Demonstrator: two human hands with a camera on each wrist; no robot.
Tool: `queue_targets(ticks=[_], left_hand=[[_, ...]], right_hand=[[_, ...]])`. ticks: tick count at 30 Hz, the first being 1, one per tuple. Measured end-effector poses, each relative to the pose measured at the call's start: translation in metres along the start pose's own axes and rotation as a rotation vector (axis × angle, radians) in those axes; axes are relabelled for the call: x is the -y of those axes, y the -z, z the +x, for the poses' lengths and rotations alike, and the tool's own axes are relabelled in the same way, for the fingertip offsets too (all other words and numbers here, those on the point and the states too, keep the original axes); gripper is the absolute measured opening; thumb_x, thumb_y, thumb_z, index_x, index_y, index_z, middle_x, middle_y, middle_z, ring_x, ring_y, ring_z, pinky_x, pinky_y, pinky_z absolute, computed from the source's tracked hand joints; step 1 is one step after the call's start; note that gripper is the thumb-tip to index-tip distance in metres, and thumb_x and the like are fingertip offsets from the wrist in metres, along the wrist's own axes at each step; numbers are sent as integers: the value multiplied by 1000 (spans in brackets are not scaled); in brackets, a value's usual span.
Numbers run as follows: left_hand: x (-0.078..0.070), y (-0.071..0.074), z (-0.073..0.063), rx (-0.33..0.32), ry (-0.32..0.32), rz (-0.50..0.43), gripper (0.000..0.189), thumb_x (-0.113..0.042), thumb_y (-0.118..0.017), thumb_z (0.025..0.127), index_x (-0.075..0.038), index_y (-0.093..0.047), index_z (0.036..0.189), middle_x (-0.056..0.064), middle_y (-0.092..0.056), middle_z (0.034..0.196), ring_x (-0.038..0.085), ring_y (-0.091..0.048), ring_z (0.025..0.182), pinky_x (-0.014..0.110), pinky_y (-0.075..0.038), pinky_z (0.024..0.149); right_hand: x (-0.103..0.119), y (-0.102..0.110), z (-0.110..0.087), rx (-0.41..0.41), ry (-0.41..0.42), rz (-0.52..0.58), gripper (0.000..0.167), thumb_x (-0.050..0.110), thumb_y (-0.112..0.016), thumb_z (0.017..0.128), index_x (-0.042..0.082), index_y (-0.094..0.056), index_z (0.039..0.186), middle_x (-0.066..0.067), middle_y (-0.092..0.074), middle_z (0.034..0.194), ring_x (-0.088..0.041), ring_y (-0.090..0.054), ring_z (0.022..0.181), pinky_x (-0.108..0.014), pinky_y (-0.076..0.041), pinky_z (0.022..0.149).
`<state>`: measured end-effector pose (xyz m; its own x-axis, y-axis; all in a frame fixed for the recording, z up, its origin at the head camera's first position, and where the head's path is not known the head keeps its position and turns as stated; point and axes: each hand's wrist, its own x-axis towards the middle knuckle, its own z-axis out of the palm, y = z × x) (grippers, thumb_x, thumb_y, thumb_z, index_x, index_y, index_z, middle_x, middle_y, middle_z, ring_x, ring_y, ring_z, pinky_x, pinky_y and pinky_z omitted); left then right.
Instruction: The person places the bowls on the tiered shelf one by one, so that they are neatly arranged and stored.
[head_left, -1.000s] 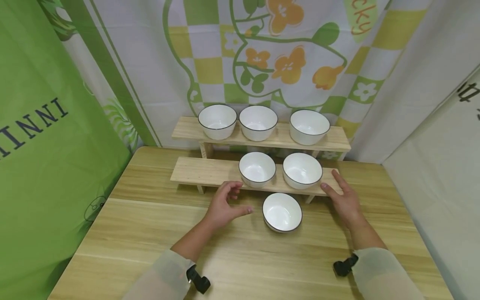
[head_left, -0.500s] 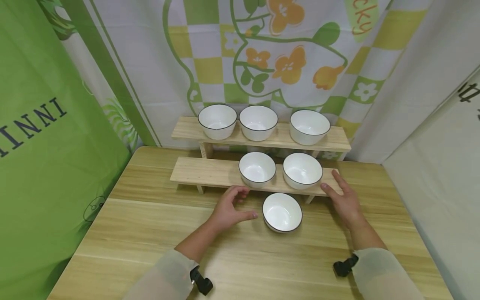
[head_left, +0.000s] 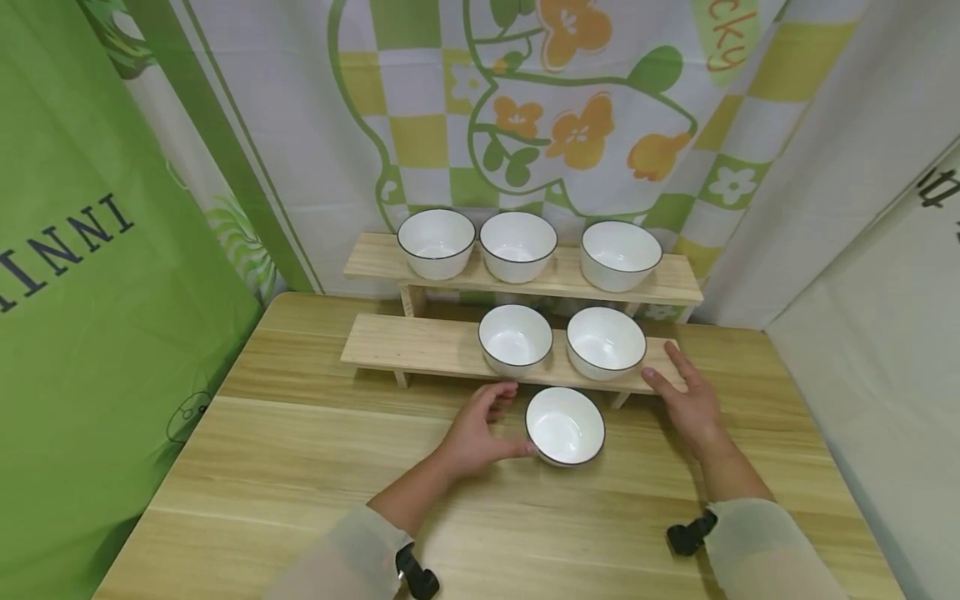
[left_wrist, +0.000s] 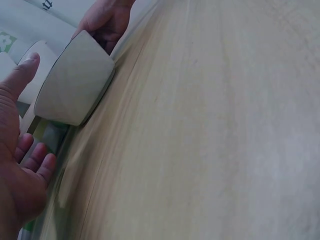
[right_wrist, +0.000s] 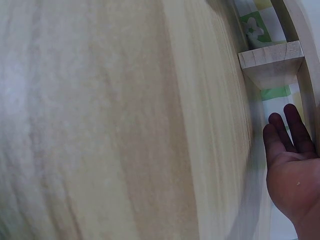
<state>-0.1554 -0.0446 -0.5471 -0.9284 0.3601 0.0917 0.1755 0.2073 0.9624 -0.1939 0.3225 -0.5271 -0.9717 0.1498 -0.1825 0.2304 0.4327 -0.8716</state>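
In the head view a white bowl (head_left: 565,427) with a dark rim stands on the wooden table, in front of a low wooden shelf (head_left: 412,343). My left hand (head_left: 480,433) is at its left side, fingers spread and thumb tip right at the bowl's wall. The left wrist view shows this bowl (left_wrist: 75,82) side-on, beyond the open palm. My right hand (head_left: 690,408) rests at the right end of the low shelf, thumb and index finger on its top. In the right wrist view, the other fingers (right_wrist: 275,142) extend straight beneath the board.
Two bowls, a middle one (head_left: 515,337) and a right one (head_left: 606,342), stand on the low shelf, its left part bare wood. Behind, a taller shelf (head_left: 678,279) carries three similar bowls. A patterned curtain (head_left: 420,142) hangs behind, and a green cloth (head_left: 90,333) at left.
My left hand has moved right and slightly toward me, from the low shelf's front edge to the front bowl's side. The right hand and the bowls have stayed in place.
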Motion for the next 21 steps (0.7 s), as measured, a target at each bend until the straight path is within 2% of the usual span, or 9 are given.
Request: queue_targets(ticks=[10, 16, 21], left_hand=[[-1, -13, 1, 31, 21, 24, 103, -27, -100, 70, -10, -45, 154, 4, -50, 147, 22, -51, 134, 35, -45, 112], [-4, -19, 2, 45, 31, 24, 109, -27, -101, 68, -8, -41, 157, 7, -48, 150, 23, -50, 137, 33, -43, 114], [-6, -25, 1, 44, 45, 117, 115, -37, -102, 65, -12, -40, 159, 7, -47, 154, 23, -45, 141, 39, -39, 118]], right_hand=[[-1, 1, 0, -8, 15, 6, 91, 64, -66, 95, 36, -18, 166, -15, -9, 172, -45, -4, 156, -64, -8, 124], [-1, 1, 0, -5, 15, 2, 91, 64, -66, 94, 35, -19, 166, -12, -10, 173, -44, -4, 157, -64, -8, 124], [0, 0, 0, 2, -1, 5, 92, 66, -66, 93, 37, -18, 166, -12, -9, 173, -44, -3, 157, -65, -7, 124]])
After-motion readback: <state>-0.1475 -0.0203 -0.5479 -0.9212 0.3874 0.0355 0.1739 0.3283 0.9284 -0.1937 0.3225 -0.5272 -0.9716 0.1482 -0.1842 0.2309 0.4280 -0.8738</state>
